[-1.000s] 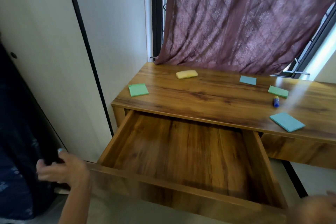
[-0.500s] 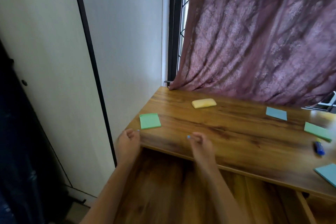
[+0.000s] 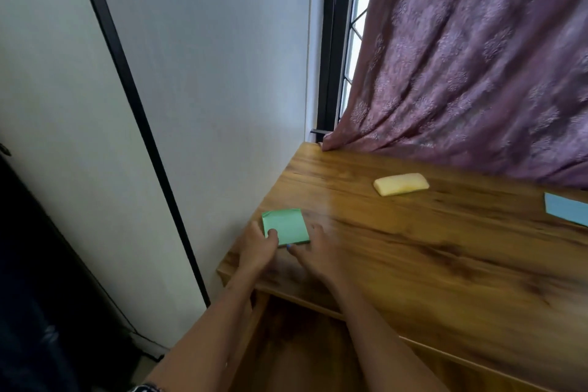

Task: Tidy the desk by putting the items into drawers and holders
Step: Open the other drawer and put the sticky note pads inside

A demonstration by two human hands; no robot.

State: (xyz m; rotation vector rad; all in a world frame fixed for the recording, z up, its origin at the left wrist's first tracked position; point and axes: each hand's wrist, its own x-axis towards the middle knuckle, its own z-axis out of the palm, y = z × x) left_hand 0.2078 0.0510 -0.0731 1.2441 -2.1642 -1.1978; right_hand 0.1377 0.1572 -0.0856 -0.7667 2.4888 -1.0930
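green pad: a green sticky-note pad [image 3: 285, 226] lies flat near the left corner of the desk [image 3: 445, 264], lower centre of the frame, and i have both hands at it.
left hand: my left hand [image 3: 257, 248] comes in from the pad's lower left; the thumb rests on the pad's near left edge. whether the fingers are under the edge i cannot tell.
right hand: my right hand [image 3: 313, 253] lies flat and relaxed on the wood at the pad's lower right corner, fingertips touching or just beside it, gripping nothing.
handling: i judge the pad light, a stiff little block of paper with loose top sheets; it should slide easily on the smooth wood. best taken by pinching the whole stack across two opposite edges, not by the top sheet, which may peel.
drawer: the open drawer [image 3: 302, 344] shows below the desk's front edge, bottom centre, right under my forearms.
other items: a yellow eraser-like block [image 3: 401, 184] sits further back, right of centre; a blue pad [image 3: 566, 208] is cut off at the right edge.
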